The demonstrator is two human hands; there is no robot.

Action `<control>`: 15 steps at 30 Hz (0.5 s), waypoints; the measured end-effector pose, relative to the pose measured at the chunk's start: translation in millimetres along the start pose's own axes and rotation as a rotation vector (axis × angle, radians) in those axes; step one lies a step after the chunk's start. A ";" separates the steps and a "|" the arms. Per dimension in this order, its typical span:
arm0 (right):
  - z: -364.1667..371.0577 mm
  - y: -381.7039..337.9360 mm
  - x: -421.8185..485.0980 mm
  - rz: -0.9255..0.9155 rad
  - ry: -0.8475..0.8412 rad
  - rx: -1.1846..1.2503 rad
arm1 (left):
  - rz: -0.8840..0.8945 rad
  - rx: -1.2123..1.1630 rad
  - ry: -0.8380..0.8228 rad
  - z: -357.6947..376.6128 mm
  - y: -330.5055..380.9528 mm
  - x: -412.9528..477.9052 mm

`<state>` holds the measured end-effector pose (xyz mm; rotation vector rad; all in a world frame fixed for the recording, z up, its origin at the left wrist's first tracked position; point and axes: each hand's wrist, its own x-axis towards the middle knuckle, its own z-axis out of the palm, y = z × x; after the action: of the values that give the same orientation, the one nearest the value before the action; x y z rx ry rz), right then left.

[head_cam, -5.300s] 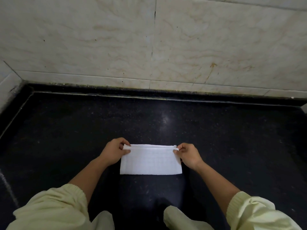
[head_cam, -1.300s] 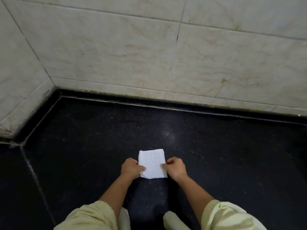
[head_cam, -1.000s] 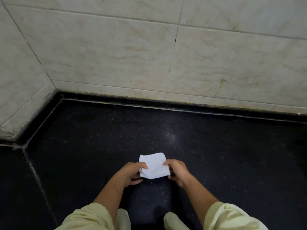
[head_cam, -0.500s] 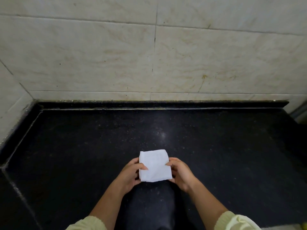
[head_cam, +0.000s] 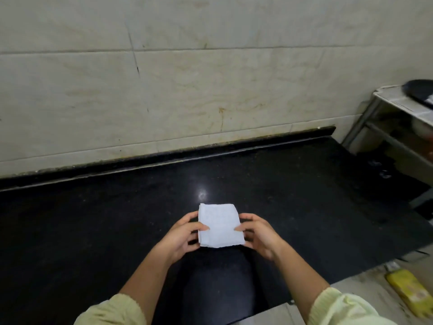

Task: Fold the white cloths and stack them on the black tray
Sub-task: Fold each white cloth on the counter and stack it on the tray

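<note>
You are facing a wall (head_cam: 210,90) of pale, veined tiles. Below it runs a polished black surface (head_cam: 93,219) with one bright glint of light near its middle. There is one white cloth (head_cam: 220,226) in view, folded into a small thick rectangle. You hold it over the black surface, straight in front of you, between your two hands. I cannot tell whether its lower edge touches the surface.

Your left hand (head_cam: 180,238) grasps the cloth's left edge, thumb lying on the top face and fingers curled beneath. Your right hand (head_cam: 260,235) mirrors it on the right edge, thumb tip on top and fingers tucked under. Both hands are partly closed around the cloth, and neither is clenched tight. Two pale yellow sleeves show at the bottom, the left sleeve (head_cam: 112,310) and the right sleeve (head_cam: 346,308).

Far off to your right stands one metal rack (head_cam: 375,127). One black tray (head_cam: 419,91) sits on its top shelf, cut off by the frame's edge and well apart from the cloth. One yellow packet (head_cam: 412,294) lies on a lighter floor at the lower right.
</note>
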<state>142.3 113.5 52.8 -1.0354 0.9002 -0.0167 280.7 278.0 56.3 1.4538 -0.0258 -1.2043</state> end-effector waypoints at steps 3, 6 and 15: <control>-42.7 -18.9 -8.7 -0.035 0.026 -0.009 | 0.026 0.028 -0.012 45.0 5.6 10.7; -98.8 -40.7 -19.5 -0.073 0.051 -0.032 | 0.050 0.053 -0.021 104.7 11.4 22.3; -263.9 -112.6 -59.5 -0.219 0.153 -0.041 | 0.162 0.149 -0.147 285.9 43.0 53.4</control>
<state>-25.0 -116.8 122.5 -1.1784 0.9246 -0.2648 143.1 25.6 118.0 1.4586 -0.3339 -1.1934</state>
